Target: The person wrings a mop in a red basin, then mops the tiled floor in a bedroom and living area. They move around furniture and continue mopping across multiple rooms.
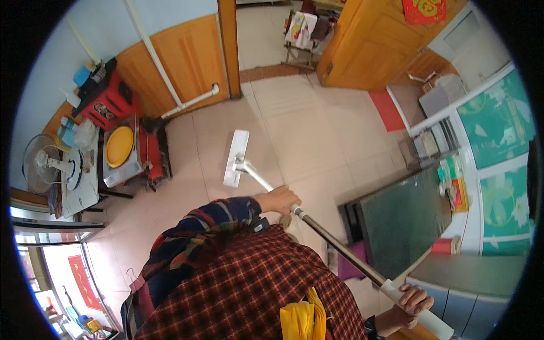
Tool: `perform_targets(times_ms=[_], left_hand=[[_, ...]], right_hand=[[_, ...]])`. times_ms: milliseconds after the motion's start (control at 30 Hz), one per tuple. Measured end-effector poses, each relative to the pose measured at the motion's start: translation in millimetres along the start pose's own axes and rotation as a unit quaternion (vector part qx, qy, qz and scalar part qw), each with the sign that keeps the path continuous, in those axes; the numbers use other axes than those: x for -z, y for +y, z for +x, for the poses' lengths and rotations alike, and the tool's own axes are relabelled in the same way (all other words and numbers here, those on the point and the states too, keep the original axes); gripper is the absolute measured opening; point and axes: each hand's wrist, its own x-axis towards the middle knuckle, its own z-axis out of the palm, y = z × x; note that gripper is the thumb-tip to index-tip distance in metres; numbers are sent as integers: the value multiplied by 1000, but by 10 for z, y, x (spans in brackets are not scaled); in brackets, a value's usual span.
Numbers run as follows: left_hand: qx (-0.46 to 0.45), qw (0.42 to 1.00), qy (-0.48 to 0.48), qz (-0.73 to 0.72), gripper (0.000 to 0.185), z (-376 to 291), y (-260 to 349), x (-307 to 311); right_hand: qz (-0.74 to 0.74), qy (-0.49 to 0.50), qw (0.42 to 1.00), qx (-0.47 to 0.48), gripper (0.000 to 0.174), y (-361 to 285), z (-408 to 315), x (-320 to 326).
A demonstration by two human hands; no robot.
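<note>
A flat mop with a white and metal pole crosses the view from lower right to upper left. Its flat rectangular head rests on the tiled floor. My left hand is wrapped around the pole's lower part, just above the white joint. Around the white grip near the pole's top end, my right hand is closed. A plaid sleeve covers my left arm, and a checked apron with a yellow cloth hanging from it fills the bottom of the view.
At left stand a red cabinet, a small stove table with a yellow round lid, and a fan. A dark-topped table is at right, near green-panelled doors. Ahead, a wooden door stands ajar beside a folding chair.
</note>
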Motion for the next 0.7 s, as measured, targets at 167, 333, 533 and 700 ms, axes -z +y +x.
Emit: perform_targets(times_ms=[167,333,533,700], left_hand=[[62,998,-6,3,22,469,-490,798],[117,991,48,-46,27,893,-1103,1452],[112,986,99,-75,25,1674,-2112,2258],[68,983,158,-67,18,2310,-2792,3085]], right_hand=[[52,-21,997,53,34,536,1539,317],[136,-144,978,70,29,978,3046,391],[115,-177,973,93,26,1584,4483,86],[115,-310,936,120,19,1919,5703,-254]])
